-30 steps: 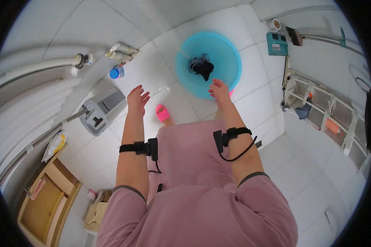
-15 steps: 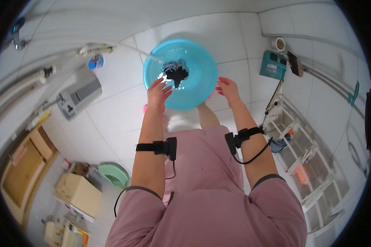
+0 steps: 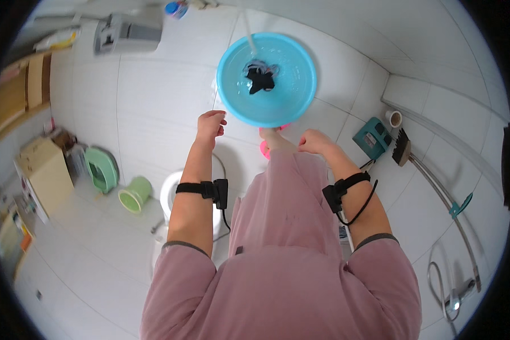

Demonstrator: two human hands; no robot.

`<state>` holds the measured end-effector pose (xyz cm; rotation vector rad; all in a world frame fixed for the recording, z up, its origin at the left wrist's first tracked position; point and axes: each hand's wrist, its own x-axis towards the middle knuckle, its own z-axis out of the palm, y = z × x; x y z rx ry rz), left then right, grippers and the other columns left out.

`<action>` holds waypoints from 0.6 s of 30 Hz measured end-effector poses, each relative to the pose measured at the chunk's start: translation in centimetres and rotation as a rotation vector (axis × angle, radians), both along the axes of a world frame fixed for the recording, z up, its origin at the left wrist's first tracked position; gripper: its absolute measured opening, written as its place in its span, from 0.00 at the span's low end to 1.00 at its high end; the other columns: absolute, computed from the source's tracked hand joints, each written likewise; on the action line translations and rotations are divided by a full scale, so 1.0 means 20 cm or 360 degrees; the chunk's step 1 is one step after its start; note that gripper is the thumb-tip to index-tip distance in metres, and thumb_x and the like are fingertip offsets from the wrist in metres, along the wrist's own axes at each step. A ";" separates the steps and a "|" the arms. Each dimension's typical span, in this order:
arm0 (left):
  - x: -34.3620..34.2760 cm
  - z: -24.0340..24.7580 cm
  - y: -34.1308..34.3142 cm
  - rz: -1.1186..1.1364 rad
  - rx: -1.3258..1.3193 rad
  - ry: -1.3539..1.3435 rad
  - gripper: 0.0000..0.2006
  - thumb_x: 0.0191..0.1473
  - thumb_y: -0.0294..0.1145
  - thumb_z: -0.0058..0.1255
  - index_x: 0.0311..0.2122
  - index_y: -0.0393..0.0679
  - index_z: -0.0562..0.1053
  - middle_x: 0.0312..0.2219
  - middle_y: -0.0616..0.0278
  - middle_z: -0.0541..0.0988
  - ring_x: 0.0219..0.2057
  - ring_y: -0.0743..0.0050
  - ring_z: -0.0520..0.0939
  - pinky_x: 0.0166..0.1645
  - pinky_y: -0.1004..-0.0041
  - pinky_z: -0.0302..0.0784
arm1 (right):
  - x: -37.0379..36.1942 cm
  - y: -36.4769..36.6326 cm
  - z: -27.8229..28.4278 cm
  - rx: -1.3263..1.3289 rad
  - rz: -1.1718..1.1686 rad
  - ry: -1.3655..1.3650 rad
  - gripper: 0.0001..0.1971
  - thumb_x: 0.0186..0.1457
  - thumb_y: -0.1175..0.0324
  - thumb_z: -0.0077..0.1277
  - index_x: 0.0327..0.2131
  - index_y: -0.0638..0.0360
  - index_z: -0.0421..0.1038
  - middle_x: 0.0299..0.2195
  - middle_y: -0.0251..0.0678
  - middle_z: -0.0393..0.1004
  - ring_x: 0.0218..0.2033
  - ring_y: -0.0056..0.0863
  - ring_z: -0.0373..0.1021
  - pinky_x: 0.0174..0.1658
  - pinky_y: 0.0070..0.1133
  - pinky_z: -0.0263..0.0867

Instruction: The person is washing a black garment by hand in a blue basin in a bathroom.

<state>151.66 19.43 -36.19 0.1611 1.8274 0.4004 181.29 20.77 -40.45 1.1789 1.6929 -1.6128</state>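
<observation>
A round turquoise basin (image 3: 300,93) holds water and a small heap of wet cloth (image 3: 260,79), black with a grey-blue part. From above, a pale stream or tube (image 3: 248,35) reaches into the basin. My left hand (image 3: 211,123) hovers off the basin's near-left side, its fingers curled in with nothing visible in them. My right hand (image 3: 316,141) is closed beside the skirt of my mauve dress (image 3: 289,192), below the basin's near-right rim. Its fingertips point inward, and no object shows in it. Neither hand touches the basin.
Pink slippers (image 3: 264,149) are at the basin's near edge. A white toilet (image 3: 167,192), green bucket (image 3: 135,194) and green tub (image 3: 101,170) stand left. A grey box (image 3: 129,37) is far left. To the right are a teal dustpan (image 3: 372,137) and a broom (image 3: 402,148).
Both hands have drawn back from the basin rim toward my body, and their spread fingers have curled in. The view has turned, bringing the toilet and green bucket into sight.
</observation>
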 end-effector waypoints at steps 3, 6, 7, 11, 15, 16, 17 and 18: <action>-0.04 -0.05 -0.35 -0.0338 -0.0105 0.0032 0.09 0.39 0.34 0.49 0.24 0.39 0.72 0.13 0.65 0.68 0.10 0.82 0.63 0.14 0.80 0.59 | -0.06 0.00 0.15 0.0041 0.0546 -0.0329 0.13 0.35 0.61 0.52 0.26 0.58 0.73 0.25 0.39 0.72 0.26 0.31 0.68 0.30 0.25 0.63; -0.01 -0.06 -0.68 -0.0765 -0.0273 -0.0015 0.12 0.35 0.38 0.53 0.20 0.37 0.72 0.12 0.62 0.69 0.11 0.75 0.66 0.14 0.76 0.61 | -0.01 -0.04 0.32 0.0290 0.0558 -0.0430 0.16 0.33 0.57 0.54 0.26 0.58 0.72 0.25 0.39 0.72 0.28 0.33 0.68 0.31 0.25 0.63; 0.01 -0.03 -0.78 -0.1101 -0.0410 -0.0059 0.16 0.32 0.40 0.55 0.19 0.35 0.71 0.12 0.58 0.70 0.11 0.70 0.69 0.14 0.72 0.63 | -0.01 -0.04 0.42 0.0288 0.0619 -0.0435 0.18 0.32 0.55 0.55 0.26 0.58 0.72 0.25 0.39 0.72 0.28 0.33 0.68 0.31 0.26 0.63; 0.16 0.07 -1.07 -0.1401 -0.0643 -0.0311 0.17 0.29 0.43 0.59 0.16 0.38 0.71 0.12 0.62 0.68 0.13 0.72 0.67 0.14 0.72 0.61 | 0.08 -0.06 0.48 0.0303 0.0805 -0.0390 0.22 0.28 0.53 0.56 0.26 0.60 0.72 0.26 0.40 0.72 0.28 0.34 0.68 0.30 0.27 0.62; 0.35 0.08 -1.20 -0.1415 -0.0548 -0.0510 0.19 0.24 0.42 0.60 0.19 0.35 0.72 0.17 0.57 0.72 0.17 0.68 0.72 0.18 0.71 0.68 | 0.17 0.00 0.47 0.0209 0.0849 -0.0260 0.19 0.31 0.58 0.54 0.26 0.62 0.71 0.22 0.35 0.72 0.23 0.27 0.67 0.26 0.23 0.61; 0.39 0.07 -1.23 -0.1348 -0.0466 -0.0521 0.17 0.25 0.40 0.60 0.18 0.37 0.72 0.15 0.61 0.71 0.16 0.72 0.70 0.17 0.73 0.65 | 0.18 0.03 0.49 -0.0128 0.0433 -0.0101 0.15 0.33 0.61 0.53 0.24 0.62 0.71 0.20 0.32 0.70 0.21 0.22 0.64 0.25 0.20 0.59; 0.41 0.06 -1.24 -0.1283 -0.0386 -0.0532 0.15 0.26 0.39 0.60 0.18 0.39 0.72 0.14 0.64 0.70 0.15 0.76 0.67 0.17 0.75 0.62 | 0.18 0.07 0.52 -0.0461 0.0012 0.0058 0.11 0.34 0.64 0.52 0.22 0.62 0.70 0.17 0.28 0.67 0.19 0.18 0.62 0.23 0.16 0.57; 0.41 0.08 -1.26 -0.1256 -0.0389 -0.0523 0.15 0.26 0.39 0.60 0.18 0.39 0.72 0.14 0.64 0.70 0.15 0.76 0.67 0.17 0.75 0.62 | 0.16 0.10 0.57 -0.0464 0.0038 0.0067 0.11 0.34 0.64 0.52 0.22 0.62 0.70 0.17 0.28 0.67 0.19 0.18 0.62 0.23 0.16 0.57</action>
